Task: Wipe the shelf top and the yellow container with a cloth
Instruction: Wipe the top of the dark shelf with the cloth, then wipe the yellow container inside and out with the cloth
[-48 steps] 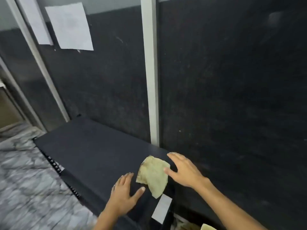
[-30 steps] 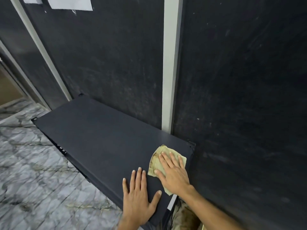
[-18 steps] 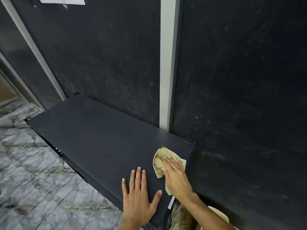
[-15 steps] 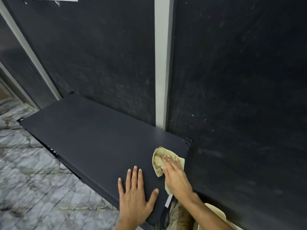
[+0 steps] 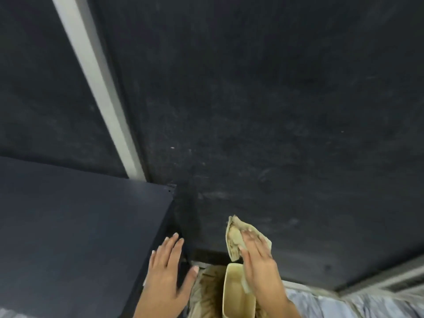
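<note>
The dark shelf top (image 5: 75,221) fills the lower left of the head view. My left hand (image 5: 168,274) lies flat with fingers spread at the shelf's right end, over its edge. My right hand (image 5: 258,260) holds the pale yellow-green cloth (image 5: 234,239) off the shelf, to its right, in front of the dark wall. Just below that hand stands the yellow container (image 5: 237,292), open-topped and upright on the floor beside the shelf; my wrist covers its right rim.
A dark scuffed wall (image 5: 275,111) with a white vertical strip (image 5: 101,92) runs behind the shelf. Stained brownish floor (image 5: 206,292) lies between shelf and container. Marbled floor tiles (image 5: 358,304) show at the lower right.
My right hand has carried the cloth off the shelf's right corner and over to the yellow container. The view has swung right and down; my left hand stays at the shelf's end.
</note>
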Demonstrator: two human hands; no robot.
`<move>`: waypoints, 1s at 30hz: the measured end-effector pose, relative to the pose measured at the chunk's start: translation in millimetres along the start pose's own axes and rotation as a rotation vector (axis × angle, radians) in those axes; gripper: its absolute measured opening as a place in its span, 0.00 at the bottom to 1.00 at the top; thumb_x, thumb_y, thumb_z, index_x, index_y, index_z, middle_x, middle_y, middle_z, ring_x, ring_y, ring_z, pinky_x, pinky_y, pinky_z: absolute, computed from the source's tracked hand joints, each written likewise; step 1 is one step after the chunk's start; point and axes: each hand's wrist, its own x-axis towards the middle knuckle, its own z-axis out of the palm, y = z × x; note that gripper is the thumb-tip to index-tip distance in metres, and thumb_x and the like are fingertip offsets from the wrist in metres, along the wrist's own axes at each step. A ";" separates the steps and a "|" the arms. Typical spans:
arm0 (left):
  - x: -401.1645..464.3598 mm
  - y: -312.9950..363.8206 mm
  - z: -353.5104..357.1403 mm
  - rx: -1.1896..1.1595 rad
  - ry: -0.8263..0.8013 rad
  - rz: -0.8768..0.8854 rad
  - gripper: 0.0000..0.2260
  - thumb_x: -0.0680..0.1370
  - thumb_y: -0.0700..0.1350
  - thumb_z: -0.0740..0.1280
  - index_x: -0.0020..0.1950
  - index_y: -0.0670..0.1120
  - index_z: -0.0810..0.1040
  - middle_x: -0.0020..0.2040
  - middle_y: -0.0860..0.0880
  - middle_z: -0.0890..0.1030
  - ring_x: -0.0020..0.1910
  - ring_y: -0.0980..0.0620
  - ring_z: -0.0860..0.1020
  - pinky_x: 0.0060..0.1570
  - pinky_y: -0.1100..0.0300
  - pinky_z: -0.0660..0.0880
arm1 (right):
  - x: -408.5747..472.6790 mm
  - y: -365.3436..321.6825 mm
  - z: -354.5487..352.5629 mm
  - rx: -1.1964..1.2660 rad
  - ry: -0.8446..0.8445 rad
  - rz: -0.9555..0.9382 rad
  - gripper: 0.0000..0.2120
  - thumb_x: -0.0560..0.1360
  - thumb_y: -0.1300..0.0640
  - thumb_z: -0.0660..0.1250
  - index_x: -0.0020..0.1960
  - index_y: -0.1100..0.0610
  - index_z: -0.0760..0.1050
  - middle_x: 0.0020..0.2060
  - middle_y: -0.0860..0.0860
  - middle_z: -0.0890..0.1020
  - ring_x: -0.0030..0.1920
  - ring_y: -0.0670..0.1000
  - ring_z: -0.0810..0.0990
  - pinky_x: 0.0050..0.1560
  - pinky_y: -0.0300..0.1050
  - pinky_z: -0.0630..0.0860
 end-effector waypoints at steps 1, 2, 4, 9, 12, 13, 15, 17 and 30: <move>1.9 2.2 18.0 0.023 -0.021 0.024 0.43 0.74 0.75 0.44 0.76 0.46 0.70 0.78 0.52 0.67 0.77 0.46 0.66 0.72 0.42 0.63 | -13.8 18.2 1.6 -0.037 0.019 -0.007 0.15 0.84 0.57 0.48 0.63 0.59 0.69 0.63 0.53 0.74 0.67 0.49 0.66 0.60 0.47 0.74; 2.9 2.1 38.1 0.061 -0.029 0.045 0.41 0.76 0.73 0.46 0.74 0.46 0.73 0.76 0.50 0.71 0.74 0.43 0.70 0.68 0.40 0.68 | -31.5 39.2 7.4 -0.081 0.011 -0.005 0.16 0.83 0.58 0.48 0.63 0.61 0.70 0.62 0.54 0.76 0.67 0.50 0.68 0.63 0.46 0.72; 5.9 -9.2 82.1 0.086 -0.040 0.052 0.41 0.75 0.74 0.46 0.73 0.46 0.74 0.75 0.49 0.73 0.73 0.42 0.73 0.66 0.37 0.70 | -71.6 79.3 23.7 -0.151 -0.053 0.014 0.19 0.81 0.60 0.50 0.65 0.62 0.74 0.61 0.57 0.80 0.66 0.54 0.73 0.71 0.45 0.61; 11.5 -60.6 219.0 0.071 -0.098 0.054 0.46 0.70 0.78 0.46 0.79 0.50 0.64 0.81 0.55 0.61 0.80 0.52 0.58 0.77 0.42 0.58 | -182.5 160.1 78.9 -0.107 0.018 0.271 0.22 0.83 0.50 0.50 0.66 0.60 0.74 0.61 0.54 0.81 0.64 0.49 0.72 0.69 0.42 0.65; 13.2 -96.7 299.5 0.067 -0.155 0.118 0.49 0.69 0.79 0.40 0.81 0.50 0.58 0.82 0.57 0.54 0.81 0.56 0.50 0.79 0.46 0.50 | -245.2 197.3 130.4 -0.101 -0.019 0.356 0.20 0.80 0.52 0.56 0.66 0.59 0.75 0.61 0.54 0.80 0.63 0.48 0.72 0.63 0.51 0.73; 13.9 -107.3 323.5 0.068 -0.166 0.144 0.48 0.70 0.78 0.39 0.82 0.50 0.56 0.82 0.58 0.52 0.81 0.58 0.47 0.79 0.49 0.46 | -262.1 207.8 146.4 -0.089 -0.027 0.365 0.19 0.80 0.53 0.56 0.66 0.59 0.74 0.62 0.53 0.80 0.63 0.49 0.73 0.63 0.52 0.73; 14.6 -123.5 363.9 0.104 -0.215 0.183 0.46 0.71 0.76 0.39 0.82 0.52 0.50 0.82 0.60 0.46 0.80 0.60 0.41 0.78 0.54 0.39 | -292.2 225.9 175.3 -0.074 -0.041 0.390 0.19 0.80 0.53 0.56 0.67 0.58 0.73 0.62 0.52 0.79 0.63 0.51 0.75 0.63 0.52 0.73; 14.7 -136.5 397.6 0.145 -0.278 0.205 0.42 0.73 0.73 0.42 0.83 0.52 0.45 0.82 0.60 0.42 0.80 0.60 0.38 0.76 0.57 0.36 | -319.2 237.1 200.4 -0.073 -0.047 0.410 0.18 0.80 0.54 0.56 0.68 0.56 0.72 0.62 0.51 0.79 0.62 0.52 0.76 0.62 0.52 0.75; -24.2 -130.3 501.8 0.254 -0.591 0.297 0.33 0.83 0.59 0.56 0.83 0.47 0.51 0.84 0.49 0.51 0.82 0.48 0.52 0.79 0.52 0.52 | -420.1 234.8 219.4 -0.132 -0.006 0.489 0.16 0.78 0.61 0.67 0.66 0.59 0.75 0.56 0.54 0.82 0.53 0.56 0.82 0.52 0.48 0.80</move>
